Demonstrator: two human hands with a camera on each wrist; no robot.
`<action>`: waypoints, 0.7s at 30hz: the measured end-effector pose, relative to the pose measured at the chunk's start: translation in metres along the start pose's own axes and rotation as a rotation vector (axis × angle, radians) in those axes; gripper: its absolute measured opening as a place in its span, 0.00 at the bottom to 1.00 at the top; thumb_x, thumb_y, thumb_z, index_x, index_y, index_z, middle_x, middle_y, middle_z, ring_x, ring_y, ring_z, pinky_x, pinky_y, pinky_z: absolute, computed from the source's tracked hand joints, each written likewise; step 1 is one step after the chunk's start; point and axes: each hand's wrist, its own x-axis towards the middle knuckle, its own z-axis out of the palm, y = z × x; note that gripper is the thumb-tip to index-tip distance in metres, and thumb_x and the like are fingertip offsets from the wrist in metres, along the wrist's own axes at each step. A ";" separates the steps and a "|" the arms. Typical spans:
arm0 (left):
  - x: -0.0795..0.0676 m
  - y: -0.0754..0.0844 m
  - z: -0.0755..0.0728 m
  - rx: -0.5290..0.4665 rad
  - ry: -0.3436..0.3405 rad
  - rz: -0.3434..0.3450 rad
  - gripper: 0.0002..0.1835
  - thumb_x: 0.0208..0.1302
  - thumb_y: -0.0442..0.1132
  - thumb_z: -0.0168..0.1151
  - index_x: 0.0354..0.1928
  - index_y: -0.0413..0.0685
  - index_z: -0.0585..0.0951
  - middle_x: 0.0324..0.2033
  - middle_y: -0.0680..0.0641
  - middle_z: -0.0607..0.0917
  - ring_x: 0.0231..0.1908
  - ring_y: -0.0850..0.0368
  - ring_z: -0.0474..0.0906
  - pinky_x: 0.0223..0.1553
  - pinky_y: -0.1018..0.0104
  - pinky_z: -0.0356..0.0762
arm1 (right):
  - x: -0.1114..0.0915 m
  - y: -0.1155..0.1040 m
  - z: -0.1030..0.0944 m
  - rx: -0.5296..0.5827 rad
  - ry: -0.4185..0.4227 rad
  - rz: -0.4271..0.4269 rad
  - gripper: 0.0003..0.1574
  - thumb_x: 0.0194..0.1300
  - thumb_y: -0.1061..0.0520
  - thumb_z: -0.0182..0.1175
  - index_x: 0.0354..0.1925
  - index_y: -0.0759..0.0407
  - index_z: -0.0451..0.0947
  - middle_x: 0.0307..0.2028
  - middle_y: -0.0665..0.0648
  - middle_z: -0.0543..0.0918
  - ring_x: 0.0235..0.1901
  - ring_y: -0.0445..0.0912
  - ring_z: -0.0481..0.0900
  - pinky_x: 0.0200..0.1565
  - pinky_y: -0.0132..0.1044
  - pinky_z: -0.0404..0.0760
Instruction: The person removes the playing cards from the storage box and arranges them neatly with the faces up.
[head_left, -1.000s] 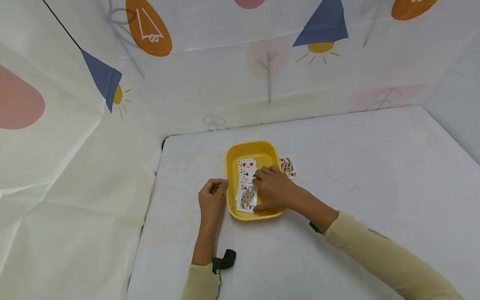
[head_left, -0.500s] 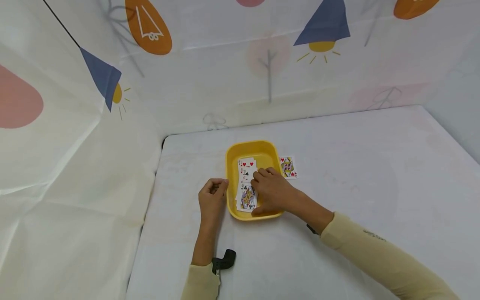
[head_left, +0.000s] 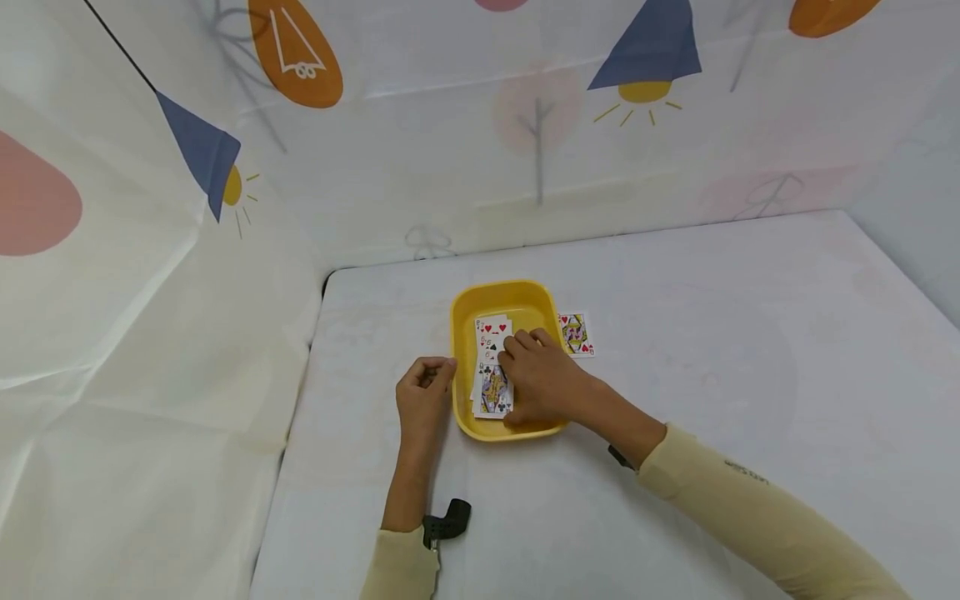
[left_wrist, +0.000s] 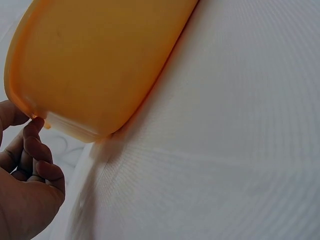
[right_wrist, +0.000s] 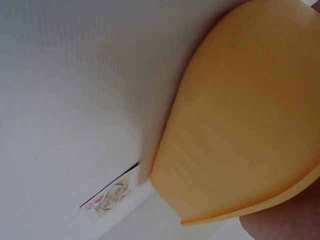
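Observation:
A shallow yellow plastic tray [head_left: 510, 292] lies on the white-covered table. Its left rim is pinched between the thumb and fingers of my left hand [head_left: 423, 400]; the left wrist view shows fingertips [left_wrist: 36, 124] right at the rim. Inside lie overlapping playing cards [head_left: 491, 327], with hearts and spades showing. Nearest me is a queen of clubs [head_left: 494, 390], gripped along its right side by my right hand [head_left: 546, 379], thumb low and fingers bent above. Part of the cards is hidden behind that hand. In the right wrist view, the tray wall [right_wrist: 240, 115] blocks most of the hand.
A face card of hearts [head_left: 576, 333] lies on the table against the tray's right side, partly covered by the rim. A white cloth wall with printed lamps [head_left: 645, 50] stands behind the table [head_left: 712, 333], and another cloth hangs at the left.
My right hand has shifted slightly left and the queen of clubs has slid a little away from me over the other cards. The left hand stays at the rim.

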 end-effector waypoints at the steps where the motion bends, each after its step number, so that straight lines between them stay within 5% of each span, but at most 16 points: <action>1: 0.000 0.000 0.000 0.004 -0.001 0.000 0.11 0.62 0.45 0.70 0.37 0.45 0.86 0.30 0.46 0.82 0.28 0.56 0.74 0.28 0.72 0.72 | 0.000 0.001 -0.002 0.004 0.002 0.002 0.55 0.45 0.22 0.68 0.55 0.63 0.77 0.50 0.58 0.76 0.52 0.53 0.68 0.60 0.49 0.63; 21: -0.001 0.001 -0.001 0.020 -0.021 0.003 0.11 0.64 0.46 0.69 0.39 0.45 0.86 0.31 0.45 0.82 0.29 0.55 0.74 0.29 0.71 0.72 | -0.014 0.026 -0.022 0.092 0.024 -0.010 0.53 0.46 0.26 0.73 0.55 0.62 0.75 0.49 0.58 0.72 0.51 0.53 0.66 0.57 0.50 0.63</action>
